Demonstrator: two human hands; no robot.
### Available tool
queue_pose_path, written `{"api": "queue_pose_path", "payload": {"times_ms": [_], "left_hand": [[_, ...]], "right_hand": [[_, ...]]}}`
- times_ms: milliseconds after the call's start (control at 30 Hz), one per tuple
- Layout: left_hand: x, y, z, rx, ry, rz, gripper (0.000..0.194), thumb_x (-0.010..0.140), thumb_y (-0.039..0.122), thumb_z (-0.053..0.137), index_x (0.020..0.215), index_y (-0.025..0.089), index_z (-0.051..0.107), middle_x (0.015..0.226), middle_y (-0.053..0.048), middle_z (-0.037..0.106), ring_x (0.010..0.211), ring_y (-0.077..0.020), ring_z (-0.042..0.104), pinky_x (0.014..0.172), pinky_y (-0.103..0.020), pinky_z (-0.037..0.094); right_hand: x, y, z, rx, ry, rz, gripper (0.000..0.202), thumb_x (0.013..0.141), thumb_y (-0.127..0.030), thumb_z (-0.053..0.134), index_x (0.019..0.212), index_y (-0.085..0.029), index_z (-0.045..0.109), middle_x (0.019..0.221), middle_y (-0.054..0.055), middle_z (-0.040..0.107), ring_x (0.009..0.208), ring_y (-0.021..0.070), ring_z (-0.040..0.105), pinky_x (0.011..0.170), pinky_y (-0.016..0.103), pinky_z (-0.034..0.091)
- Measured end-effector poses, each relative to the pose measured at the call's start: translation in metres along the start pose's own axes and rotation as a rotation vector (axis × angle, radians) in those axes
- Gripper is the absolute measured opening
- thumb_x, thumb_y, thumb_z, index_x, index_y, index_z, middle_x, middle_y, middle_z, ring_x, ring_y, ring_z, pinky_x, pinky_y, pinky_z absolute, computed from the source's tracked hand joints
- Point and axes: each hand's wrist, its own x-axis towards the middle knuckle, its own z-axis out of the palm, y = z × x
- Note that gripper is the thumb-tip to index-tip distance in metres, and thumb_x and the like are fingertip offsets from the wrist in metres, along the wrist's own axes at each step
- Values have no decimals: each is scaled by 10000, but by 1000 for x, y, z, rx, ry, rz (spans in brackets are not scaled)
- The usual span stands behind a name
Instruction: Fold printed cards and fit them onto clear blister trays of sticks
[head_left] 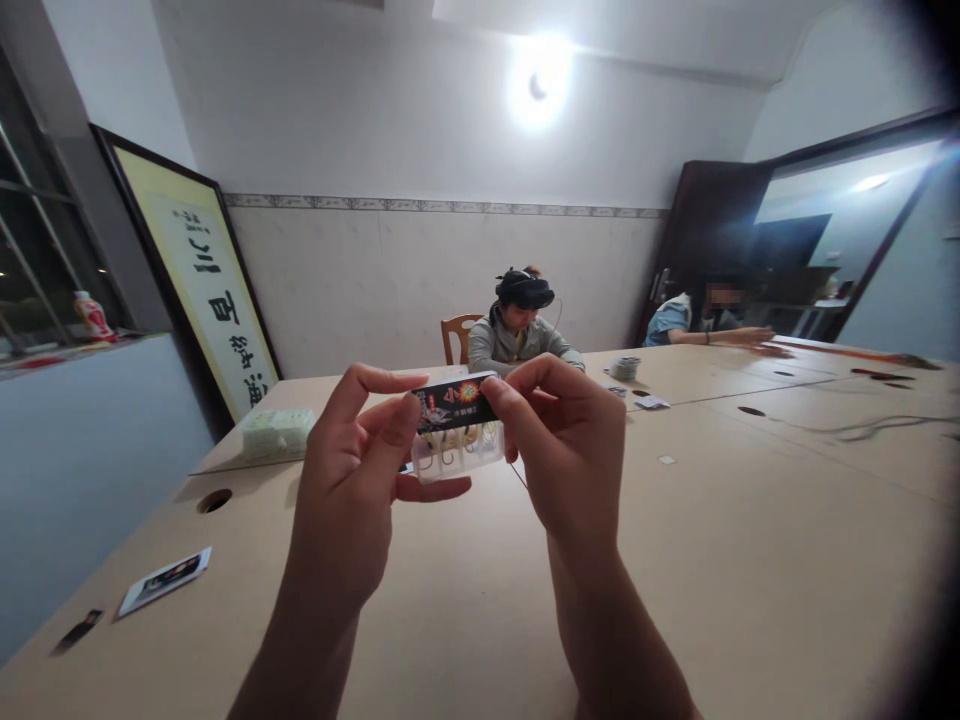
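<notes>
Between my two hands, above the table, is a small clear plastic box of fish hooks (459, 462). Several hooks show through its compartments. A black printed label (454, 404) with red and white markings lies along the upper part of the box. My left hand (360, 470) grips the box at its left end, thumb on the label's edge and a finger stretched underneath. With thumb and fingers, my right hand (566, 440) pinches the label's right end against the box. Whether the label is fully stuck down I cannot tell.
On the table (720, 580), a stack of clear boxes (277, 434) stands at left, with a printed card (165, 580) and a dark label strip (79, 630) nearer. A person (521, 325) sits opposite, another person (690, 315) at far right. Cables (870, 428) lie at right.
</notes>
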Motion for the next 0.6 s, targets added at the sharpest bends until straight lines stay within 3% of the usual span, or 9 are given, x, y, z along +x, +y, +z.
{"api": "queue_pose_path", "payload": {"times_ms": [133,600], "left_hand": [[3,-2,-4,-7,-50,2,282,815,397,789,925,222,598,877,-21,770,709,-259,772,493,-403,666],[-6,6,7,10,28,-18,187,867,343,728,925,229,592,842,9,754,676,-208,753,487,-348,659]], "right_hand": [[0,0,-1,0,0,8,274,841,-227,693,626,-193,528,515,-81,438,440,53,391,412,200,274],[0,1,-3,47,-7,25,287,848,-234,705,628,-198,524,509,-79,442,423,55,404,404,202,284]]}}
